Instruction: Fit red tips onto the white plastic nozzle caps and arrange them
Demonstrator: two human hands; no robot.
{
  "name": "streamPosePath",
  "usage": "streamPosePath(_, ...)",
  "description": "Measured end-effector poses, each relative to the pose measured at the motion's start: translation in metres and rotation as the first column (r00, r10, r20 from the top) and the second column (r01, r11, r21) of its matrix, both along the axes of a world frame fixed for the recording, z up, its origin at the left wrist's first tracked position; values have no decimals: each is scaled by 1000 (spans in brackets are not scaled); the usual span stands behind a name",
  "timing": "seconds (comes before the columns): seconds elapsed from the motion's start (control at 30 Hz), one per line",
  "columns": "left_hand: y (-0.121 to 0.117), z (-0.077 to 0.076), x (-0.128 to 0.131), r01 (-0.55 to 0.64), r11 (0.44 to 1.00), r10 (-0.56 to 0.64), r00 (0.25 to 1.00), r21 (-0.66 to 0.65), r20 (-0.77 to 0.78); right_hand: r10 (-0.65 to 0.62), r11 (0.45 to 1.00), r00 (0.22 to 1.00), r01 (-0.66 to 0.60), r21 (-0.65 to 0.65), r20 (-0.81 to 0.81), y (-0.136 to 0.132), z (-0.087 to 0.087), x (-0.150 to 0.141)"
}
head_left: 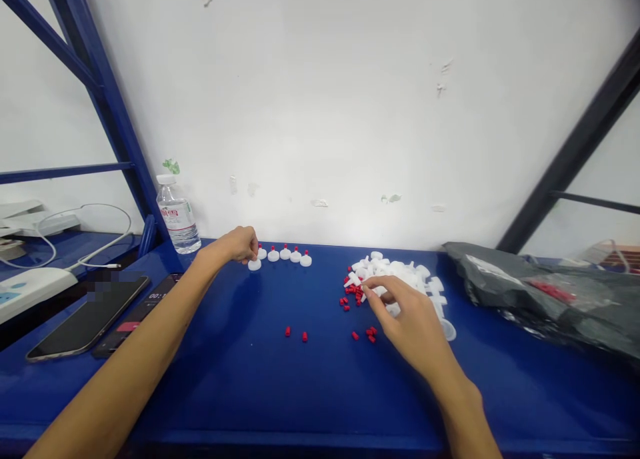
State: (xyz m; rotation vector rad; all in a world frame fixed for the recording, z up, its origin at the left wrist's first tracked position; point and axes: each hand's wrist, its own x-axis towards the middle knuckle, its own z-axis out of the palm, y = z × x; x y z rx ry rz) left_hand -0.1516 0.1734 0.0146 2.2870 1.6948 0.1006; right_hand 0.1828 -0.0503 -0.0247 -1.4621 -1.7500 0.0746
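Observation:
My left hand (240,244) is closed at the far left of the blue table, pinching the top of a white nozzle cap (255,265). Beside it stands a row of several white nozzle caps (295,256) with red tips, upright near the wall. On the right, my right hand (407,312) reaches over a pile of white nozzle caps (400,270). Its thumb and forefinger are pinched on a white nozzle cap at the pile's left edge, partly hidden by the fingers. Small red tips (345,302) lie scattered around there. Two more red tips (305,337) lie mid-table.
A water bottle (179,216) stands at the back left. Two phones (90,316) and a white power strip (35,289) lie at the left. A dark plastic bag (545,299) covers the right side. Blue posts (107,92) frame the table against a white wall.

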Motion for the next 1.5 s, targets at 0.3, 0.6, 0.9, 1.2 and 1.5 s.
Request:
streamPosePath(0.3,-6,-2,0,-15,1000,15,1000,11,-22,-7,1000,1000,6,11,17,2,-4,2)
streamPosePath(0.6,-17,5,3,-44,985,66,989,165,-130,1,1000,1000,-1,2,13,3,-5,3)
streamPosePath(0.9,-47,3,51,140,923,-138,990,359,-30,-66,998,998,66,-2,23,2,-3,2)
streamPosePath(1.2,-71,-1,75,544,733,-428,835,-408,345,-180,983,934,180,28,309,18,-27,19)
streamPosePath(1.5,-77,1,73,597,519,-467,797,-611,383,-123,990,910,137,-8,396,20,-45,24)
